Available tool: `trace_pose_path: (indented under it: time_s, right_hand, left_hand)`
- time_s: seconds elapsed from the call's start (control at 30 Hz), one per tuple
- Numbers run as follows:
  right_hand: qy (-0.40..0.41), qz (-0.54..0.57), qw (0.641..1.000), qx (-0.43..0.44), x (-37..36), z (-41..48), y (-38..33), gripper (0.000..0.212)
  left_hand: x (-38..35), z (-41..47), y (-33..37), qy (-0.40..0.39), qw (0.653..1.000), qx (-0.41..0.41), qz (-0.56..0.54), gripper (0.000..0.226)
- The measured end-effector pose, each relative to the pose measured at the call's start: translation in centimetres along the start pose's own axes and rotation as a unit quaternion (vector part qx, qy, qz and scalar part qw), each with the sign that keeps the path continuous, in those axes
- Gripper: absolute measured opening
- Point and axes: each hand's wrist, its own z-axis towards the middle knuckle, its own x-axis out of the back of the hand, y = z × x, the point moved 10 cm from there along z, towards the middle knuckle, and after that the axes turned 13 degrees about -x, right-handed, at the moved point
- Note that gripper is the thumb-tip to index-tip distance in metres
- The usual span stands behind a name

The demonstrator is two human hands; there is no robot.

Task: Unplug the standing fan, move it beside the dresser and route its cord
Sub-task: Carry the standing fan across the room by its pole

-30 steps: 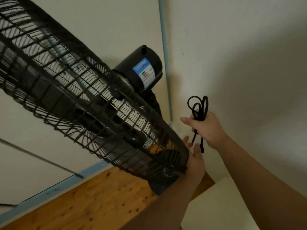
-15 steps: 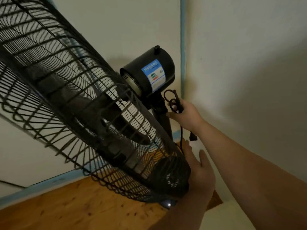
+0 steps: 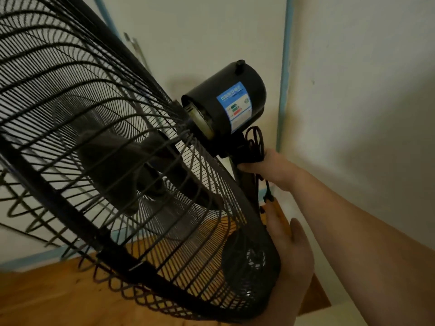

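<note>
Right hand moved cord to fan neck — gripping.

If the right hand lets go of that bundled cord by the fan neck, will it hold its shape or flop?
Probably flop. The cord is thin, its loops bunched only by the right hand, with no tie visible. Its plug end already dangles below the fist, so the loops would likely slump. It looks light beside the motor housing.
</note>
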Motion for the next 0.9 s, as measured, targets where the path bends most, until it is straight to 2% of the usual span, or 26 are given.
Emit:
trace_pose_path:
  time_s: [0.17, 0.3, 0.43, 0.57, 0.73, 0.9]
  right_hand:
    - [0.017, 0.015, 1.0, 0.009, -1.1, 0.0, -0.3, 0.029]
    - [0.003, 0.02, 1.0, 0.011, -2.9, 0.1, -1.0, 0.033]
    - [-0.011, 0.02, 1.0, 0.016, -5.1, 0.3, -2.3, 0.038]
    - [-0.024, 0.001, 1.0, 0.004, -7.6, 0.6, -3.2, 0.042]
    - [-0.018, -0.034, 0.999, 0.008, -10.7, 1.0, -4.4, 0.039]
    - [-0.018, -0.089, 0.995, 0.033, -14.8, 0.6, -6.4, 0.035]
  left_hand:
    - [1.4, -0.2, -0.8, -0.033, 0.997, 0.044, -0.05, 0.066]
    - [4.5, -0.1, -1.9, -0.03, 0.998, 0.049, -0.034, 0.062]
    - [7.9, 0.0, -4.0, -0.051, 0.994, 0.088, -0.037, 0.062]
    - [12.4, 0.6, -5.8, -0.016, 0.995, 0.101, -0.02, 0.061]
    - [15.5, 2.8, -5.4, 0.024, 0.987, 0.121, -0.107, 0.059]
    - [19.0, 6.8, -4.0, 0.072, 0.99, 0.065, -0.106, 0.061]
